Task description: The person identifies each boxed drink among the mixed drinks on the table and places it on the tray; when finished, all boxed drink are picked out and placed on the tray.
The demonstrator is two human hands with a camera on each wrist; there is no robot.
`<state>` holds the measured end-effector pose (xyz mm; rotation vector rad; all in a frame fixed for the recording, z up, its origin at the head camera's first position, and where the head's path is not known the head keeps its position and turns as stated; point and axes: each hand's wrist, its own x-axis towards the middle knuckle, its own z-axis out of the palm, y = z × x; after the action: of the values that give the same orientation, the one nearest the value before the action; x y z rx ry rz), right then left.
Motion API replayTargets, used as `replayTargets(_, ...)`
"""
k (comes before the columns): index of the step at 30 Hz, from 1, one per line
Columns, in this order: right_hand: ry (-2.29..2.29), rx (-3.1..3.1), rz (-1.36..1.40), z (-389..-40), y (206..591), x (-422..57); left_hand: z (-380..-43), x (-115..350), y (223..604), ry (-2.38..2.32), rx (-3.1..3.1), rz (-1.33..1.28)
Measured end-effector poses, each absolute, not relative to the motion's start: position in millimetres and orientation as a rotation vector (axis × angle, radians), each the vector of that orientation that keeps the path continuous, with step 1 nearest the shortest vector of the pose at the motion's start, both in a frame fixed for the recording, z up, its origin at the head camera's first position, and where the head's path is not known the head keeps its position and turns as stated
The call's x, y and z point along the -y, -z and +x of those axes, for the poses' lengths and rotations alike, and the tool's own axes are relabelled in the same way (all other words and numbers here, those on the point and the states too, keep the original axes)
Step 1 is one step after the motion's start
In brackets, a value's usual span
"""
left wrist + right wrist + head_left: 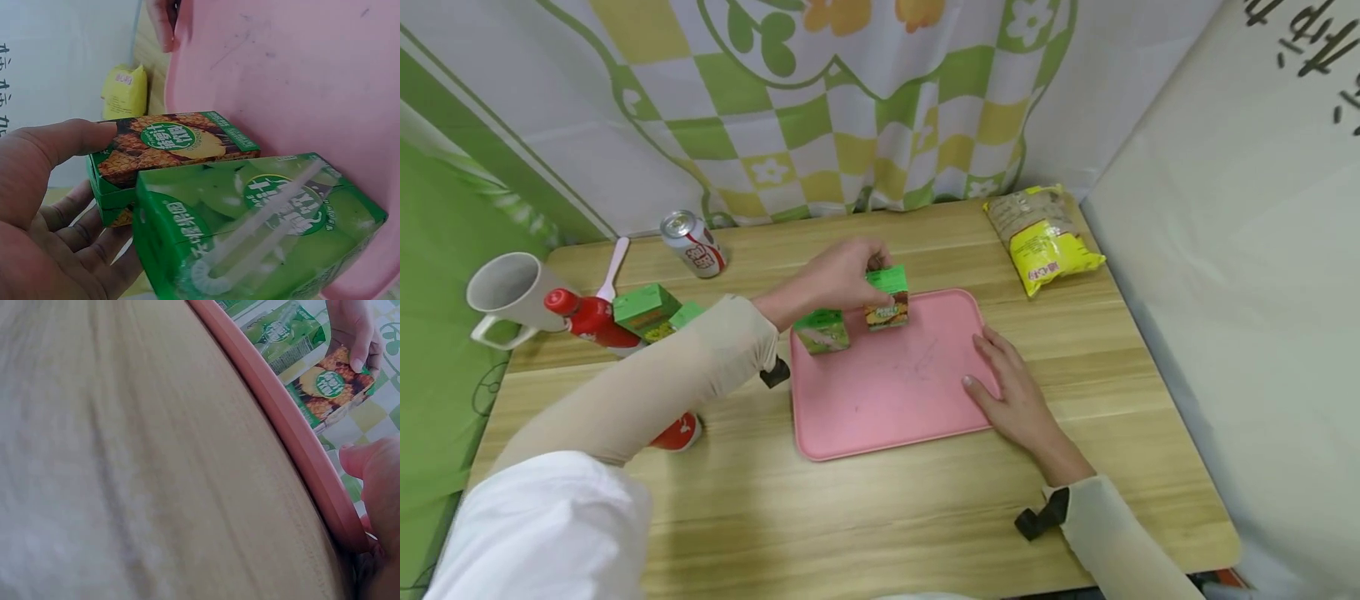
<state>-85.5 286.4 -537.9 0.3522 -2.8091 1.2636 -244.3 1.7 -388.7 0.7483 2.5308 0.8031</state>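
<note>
My left hand (842, 279) grips a juice box with a pineapple picture (169, 144), thumb on one side and fingers around the other. It is over the far part of a pink tray (895, 400). Beside it a green juice box (262, 219) with a straw in clear wrap stands on the tray's far left corner. My right hand (1015, 392) holds the tray's right edge, its thumb over the rim (294, 425); the fingers are partly hidden in the right wrist view.
Left of the tray are a white mug (512, 292), a pink spoon (613, 271), a red bottle (591, 318), a green box (646, 310) and a silver can (694, 244). A red item (679, 433) shows partly under my left arm. A yellow bag (1045, 242) lies far right.
</note>
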Motion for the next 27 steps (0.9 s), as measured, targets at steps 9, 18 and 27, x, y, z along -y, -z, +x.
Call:
replayTargets(9,-1.253,2.798,0.363,-86.0,537.9,-285.3,-245.6,-1.2,398.8,-0.709,-2.537,0.765)
replayTargets(18,-1.254,2.786,0.369,-86.4,537.4,-284.9,-243.0,-2.1,396.7,-0.630,-2.545,0.803)
replayTargets(27,-1.246,2.790,0.369,-85.4,539.0,-284.2,-243.1,2.5,391.5,-0.613,-2.509,0.863)
